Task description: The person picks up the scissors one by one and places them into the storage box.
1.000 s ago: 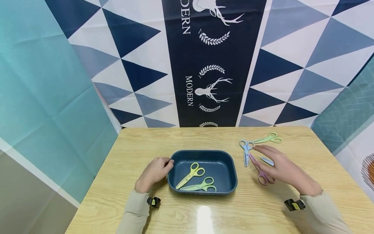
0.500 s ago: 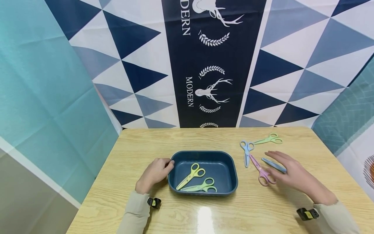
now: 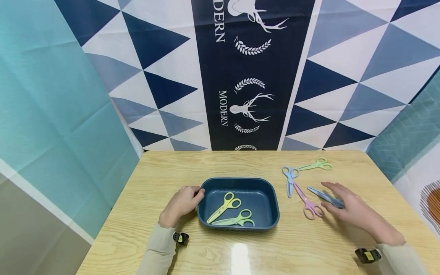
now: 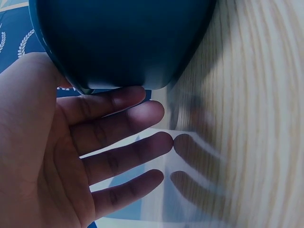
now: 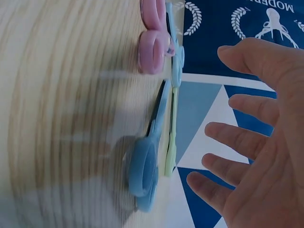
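At the left end of a dark blue tray (image 3: 264, 201) rests my left hand (image 3: 180, 203). Its thumb reaches over the rim, the thumb tip hidden in the left wrist view, while the index finger touches the outer wall and the other fingers extend below. Yellow scissors (image 3: 225, 206) and green scissors (image 3: 237, 219) lie inside the tray. My right hand (image 3: 355, 214) hovers with fingers spread above blue scissors (image 5: 143, 164), whose handles it partly hides in the head view. Nothing is between its fingers. Pink scissors (image 3: 307, 202) lie just left of it.
Light blue scissors (image 3: 290, 179) lie at the pink blades' tip. Behind them, light green scissors (image 3: 315, 164) point left, near the back of the wooden table (image 3: 165, 168). A patterned cloth (image 3: 172, 95) hangs behind the table.
My right hand has moved to the right, away from the pink scissors, uncovering them and more of the blue scissors. The left hand and tray have stayed in place.
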`<state>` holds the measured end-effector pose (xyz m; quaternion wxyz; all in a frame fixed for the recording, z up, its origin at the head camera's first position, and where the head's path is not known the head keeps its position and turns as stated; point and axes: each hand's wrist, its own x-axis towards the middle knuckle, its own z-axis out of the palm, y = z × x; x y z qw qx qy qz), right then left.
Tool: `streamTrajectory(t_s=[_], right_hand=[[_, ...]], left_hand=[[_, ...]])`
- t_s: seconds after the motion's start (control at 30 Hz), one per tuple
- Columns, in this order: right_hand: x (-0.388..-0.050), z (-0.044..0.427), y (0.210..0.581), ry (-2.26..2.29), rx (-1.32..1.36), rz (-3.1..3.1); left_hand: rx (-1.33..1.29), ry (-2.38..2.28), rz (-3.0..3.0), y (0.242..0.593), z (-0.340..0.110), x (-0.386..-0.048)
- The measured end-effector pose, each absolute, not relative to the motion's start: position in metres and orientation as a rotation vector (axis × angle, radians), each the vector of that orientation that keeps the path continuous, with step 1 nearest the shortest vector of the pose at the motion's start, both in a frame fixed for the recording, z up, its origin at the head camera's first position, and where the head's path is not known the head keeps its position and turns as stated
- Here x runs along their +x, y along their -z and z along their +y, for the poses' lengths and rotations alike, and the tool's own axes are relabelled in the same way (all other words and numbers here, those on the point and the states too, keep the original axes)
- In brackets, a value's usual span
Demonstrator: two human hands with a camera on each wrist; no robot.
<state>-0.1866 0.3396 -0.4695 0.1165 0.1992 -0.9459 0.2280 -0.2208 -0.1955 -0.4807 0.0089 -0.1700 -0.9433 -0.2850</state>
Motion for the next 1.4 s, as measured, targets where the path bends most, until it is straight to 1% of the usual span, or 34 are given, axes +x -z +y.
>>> streamTrajectory(t_s=[0.47, 0.8, 1.4], right_hand=[[-0.182, 0.358, 0.47, -0.642, 0.529, -2.818], [-0.178, 0.375, 0.466, -0.579, 0.408, -3.009], [-0.18, 0.381, 0.474, -0.594, 0.32, -3.059]], left_hand=[[-0.539, 0.871, -2.945, 0.478, -0.195, -0.22], [-0.548, 0.868, -2.94, 0.477, -0.195, -0.22], [-0.529, 0.891, -2.963, 0.477, -0.195, -0.221]])
